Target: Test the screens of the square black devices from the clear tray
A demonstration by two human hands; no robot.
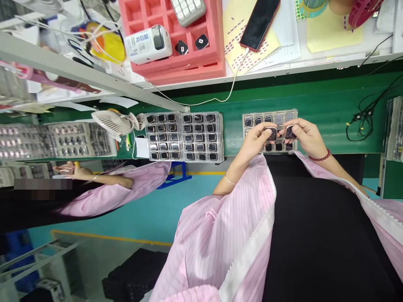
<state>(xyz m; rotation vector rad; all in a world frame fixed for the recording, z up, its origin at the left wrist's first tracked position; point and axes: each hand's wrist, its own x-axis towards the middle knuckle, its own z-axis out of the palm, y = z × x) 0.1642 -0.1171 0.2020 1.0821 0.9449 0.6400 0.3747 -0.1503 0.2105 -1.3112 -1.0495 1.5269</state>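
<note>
Between thumb and fingers, my left hand (258,137) pinches a small dark rounded-square piece (271,134) that looks like a watch face. A similar dark piece (290,132) is gripped by my right hand (305,135), close beside the first. Both hands hover over a clear plastic tray (292,113) whose pockets hold several such dark pieces. My hands and the held pieces hide part of that tray. To the left, two more clear trays (181,138) lie side by side, filled with the same kind of pieces.
A shelf above the green bench (327,100) carries a red foam tray (217,42), a phone (260,23) with a white cable, and papers. A small white fan (113,122) stands left. Black cables (362,119) lie right. A co-worker's arm (113,180) is at far left.
</note>
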